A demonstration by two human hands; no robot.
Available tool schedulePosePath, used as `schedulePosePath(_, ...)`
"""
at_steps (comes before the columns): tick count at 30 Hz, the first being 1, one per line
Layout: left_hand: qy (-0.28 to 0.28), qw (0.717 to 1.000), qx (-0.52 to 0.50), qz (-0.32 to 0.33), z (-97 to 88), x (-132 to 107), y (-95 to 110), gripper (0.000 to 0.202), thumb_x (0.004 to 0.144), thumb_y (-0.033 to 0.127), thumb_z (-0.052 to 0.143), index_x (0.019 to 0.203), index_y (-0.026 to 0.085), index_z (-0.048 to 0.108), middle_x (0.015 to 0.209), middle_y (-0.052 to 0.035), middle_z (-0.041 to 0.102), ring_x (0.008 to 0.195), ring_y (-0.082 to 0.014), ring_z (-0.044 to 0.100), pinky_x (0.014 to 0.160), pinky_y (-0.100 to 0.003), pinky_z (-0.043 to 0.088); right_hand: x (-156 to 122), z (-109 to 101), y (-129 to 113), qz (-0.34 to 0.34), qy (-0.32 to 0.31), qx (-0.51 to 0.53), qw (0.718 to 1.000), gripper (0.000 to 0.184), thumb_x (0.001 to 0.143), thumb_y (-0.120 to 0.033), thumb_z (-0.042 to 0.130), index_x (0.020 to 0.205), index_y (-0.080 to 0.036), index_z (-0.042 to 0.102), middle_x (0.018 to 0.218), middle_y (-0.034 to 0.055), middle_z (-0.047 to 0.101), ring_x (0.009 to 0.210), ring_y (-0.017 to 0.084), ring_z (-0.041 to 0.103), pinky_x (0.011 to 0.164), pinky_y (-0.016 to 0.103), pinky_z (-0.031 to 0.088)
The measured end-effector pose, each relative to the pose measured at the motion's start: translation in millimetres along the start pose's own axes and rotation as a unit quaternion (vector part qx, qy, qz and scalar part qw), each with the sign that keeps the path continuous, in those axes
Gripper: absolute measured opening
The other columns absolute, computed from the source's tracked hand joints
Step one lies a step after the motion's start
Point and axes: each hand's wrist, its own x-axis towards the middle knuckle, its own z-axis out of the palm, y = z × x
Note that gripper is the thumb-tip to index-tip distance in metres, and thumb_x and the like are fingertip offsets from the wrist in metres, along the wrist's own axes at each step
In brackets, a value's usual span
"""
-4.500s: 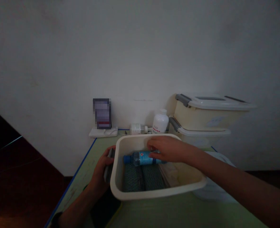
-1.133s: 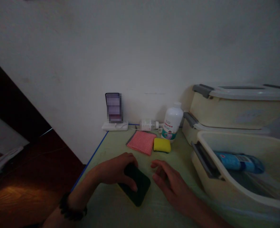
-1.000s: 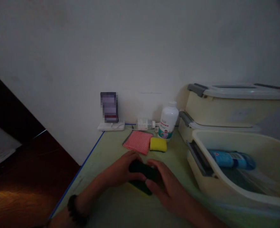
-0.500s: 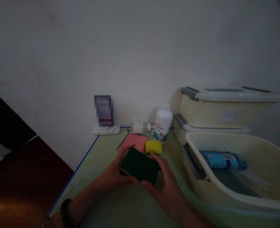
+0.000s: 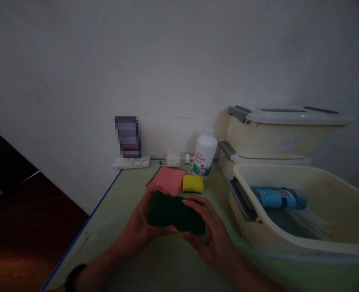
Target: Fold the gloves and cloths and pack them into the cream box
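Note:
A dark green scouring sponge [image 5: 173,212] with a thin yellow underside is held just above the pale green table [image 5: 118,211]. My left hand [image 5: 139,231] grips its left end, thumb underneath and fingers curled over the top. My right hand [image 5: 211,237] grips its right end, fingers wrapped over the edge. Behind the sponge lie a pink cloth [image 5: 166,185] and a small yellow sponge [image 5: 193,183].
An open cream bin [image 5: 313,239] at the right holds a blue-labelled bottle [image 5: 277,198] and a dark mesh cloth. Two lidded bins [image 5: 271,138] are stacked behind it. A white bottle [image 5: 204,153], a small lying bottle [image 5: 175,158] and a stand [image 5: 130,162] line the wall.
The open bin now stands at the right. My left hand lifted the dark sponge off the table, my right hand joined it, and both now hold it flat, lowered a little.

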Motion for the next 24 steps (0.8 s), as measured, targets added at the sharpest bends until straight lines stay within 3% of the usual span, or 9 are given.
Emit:
schedulePosePath(5, -0.033, 0.999, -0.036, 0.01, -4.4, -4, -14, 0.058, 0.067, 0.04, 0.074, 0.111, 0.029, 0.039, 0.104, -0.0043, 0.055, 0.093, -0.0232, 0.056, 0.071, -0.029, 0.047, 2, 2, 1, 0.023, 0.015, 0.064, 0.998, 0.036, 0.083, -0.036, 0.057, 0.117, -0.031, 0.048, 0.111, 0.0045, 0.055, 0.104, 0.02, 0.054, 0.088, 0.032, 0.045)
schedulePosePath(8, -0.024, 0.996, -0.087, -0.024, -6.3, -3, -19, 0.055, 0.077, 0.051, 0.059, 0.123, 0.03, 0.036, 0.112, -0.0063, 0.053, 0.097, -0.0248, 0.056, 0.074, -0.031, 0.048, 2, 6, 2, 0.042, 0.046, 0.054, 0.997, 0.041, 0.078, -0.033, 0.064, 0.116, -0.031, 0.048, 0.116, 0.0049, 0.051, 0.11, 0.021, 0.051, 0.093, 0.035, 0.043)
schedulePosePath(11, -0.024, 0.989, -0.126, -0.07, -5.8, 1, -14, 0.052, 0.08, 0.042, 0.06, 0.126, 0.031, 0.036, 0.117, -0.0062, 0.055, 0.103, -0.026, 0.055, 0.084, -0.036, 0.046, -1, 9, 0, 0.062, 0.064, 0.058, 0.994, 0.059, 0.074, -0.028, 0.068, 0.125, -0.032, 0.039, 0.13, 0.0065, 0.042, 0.122, 0.024, 0.042, 0.102, 0.041, 0.036)
schedulePosePath(14, -0.031, 0.989, -0.123, -0.074, -4.3, 3, -6, 0.053, 0.079, 0.027, 0.065, 0.123, 0.032, 0.037, 0.121, -0.0055, 0.053, 0.105, -0.025, 0.055, 0.088, -0.037, 0.046, -4, 10, -5, 0.107, 0.034, 0.182, 0.977, 0.069, 0.08, -0.028, 0.061, 0.135, -0.032, 0.02, 0.137, 0.0088, 0.04, 0.121, 0.023, 0.046, 0.1, 0.041, 0.04)
schedulePosePath(17, -0.036, 0.994, -0.085, -0.051, -2.0, 1, -2, 0.049, 0.078, 0.023, 0.066, 0.117, 0.033, 0.037, 0.115, -0.0044, 0.056, 0.097, -0.0225, 0.058, 0.08, -0.034, 0.05, -5, 9, -6, 0.145, 0.048, 0.246, 0.957, 0.058, 0.086, -0.031, 0.053, 0.135, -0.032, 0.021, 0.134, 0.0081, 0.045, 0.117, 0.021, 0.05, 0.096, 0.038, 0.045)
schedulePosePath(20, -0.027, 0.999, 0.019, -0.009, 0.5, -2, -3, 0.047, 0.073, 0.02, 0.07, 0.109, 0.032, 0.042, 0.107, -0.0017, 0.057, 0.092, -0.0197, 0.058, 0.074, -0.027, 0.051, -5, 6, -3, 0.165, 0.094, 0.19, 0.963, 0.044, 0.089, -0.032, 0.048, 0.13, -0.031, 0.032, 0.133, 0.0059, 0.046, 0.12, 0.02, 0.048, 0.098, 0.037, 0.043)
schedulePosePath(24, -0.028, 0.996, 0.087, 0.001, 1.8, -5, -5, 0.05, 0.069, 0.019, 0.073, 0.109, 0.031, 0.046, 0.104, -0.0014, 0.059, 0.087, -0.0187, 0.06, 0.069, -0.023, 0.051, -7, 3, 2, 0.15, 0.085, 0.121, 0.978, 0.042, 0.089, -0.033, 0.049, 0.129, -0.033, 0.035, 0.131, 0.0037, 0.045, 0.119, 0.02, 0.047, 0.101, 0.038, 0.039)
